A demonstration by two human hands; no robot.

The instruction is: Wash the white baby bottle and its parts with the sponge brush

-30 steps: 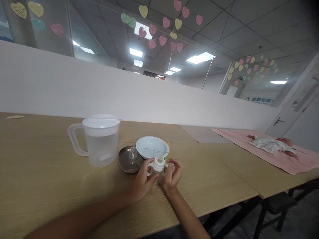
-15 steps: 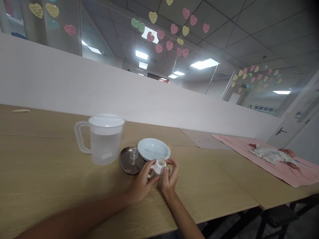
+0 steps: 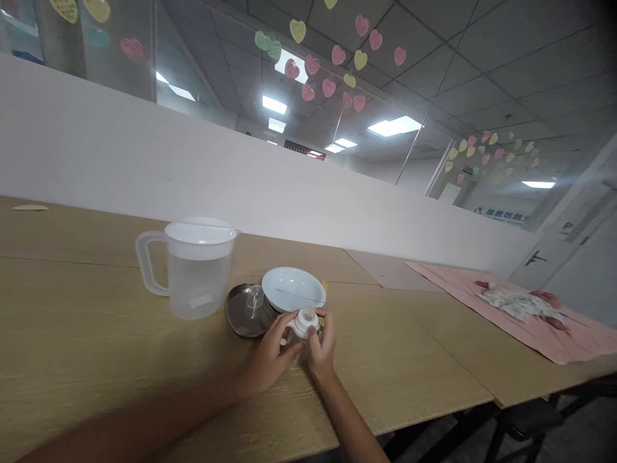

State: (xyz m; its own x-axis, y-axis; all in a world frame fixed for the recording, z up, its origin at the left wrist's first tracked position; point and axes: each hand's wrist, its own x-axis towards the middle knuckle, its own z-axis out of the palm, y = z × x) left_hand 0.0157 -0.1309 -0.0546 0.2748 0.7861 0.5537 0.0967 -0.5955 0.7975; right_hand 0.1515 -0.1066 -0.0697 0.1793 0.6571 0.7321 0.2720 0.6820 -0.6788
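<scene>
Between my two hands is a baby bottle (image 3: 305, 321) with a white collar, a clear teat on top and handles at its sides. My left hand (image 3: 274, 354) is wrapped round its left side, thumb across the front. On the other side my right hand (image 3: 322, 341) grips the collar and handle. Fingers cover much of the clear body. Just behind the bottle stands a white bowl (image 3: 293, 288) with a thin line across it. A steel tray (image 3: 241, 315) to the left of it holds a clear dome-shaped cap (image 3: 255, 297).
A lidded clear plastic jug (image 3: 197, 283) stands at the left on the wooden table (image 3: 96, 347). Far right, a baby doll (image 3: 518, 301) in a patterned garment lies on a pink cloth (image 3: 463, 302). A white wall (image 3: 193, 173) with glass above runs behind; a dark stool (image 3: 527, 418) is below.
The view has shifted slightly, so most table things sit a little further left. Both hands keep their hold on the bottle, with little visible change in the fingers.
</scene>
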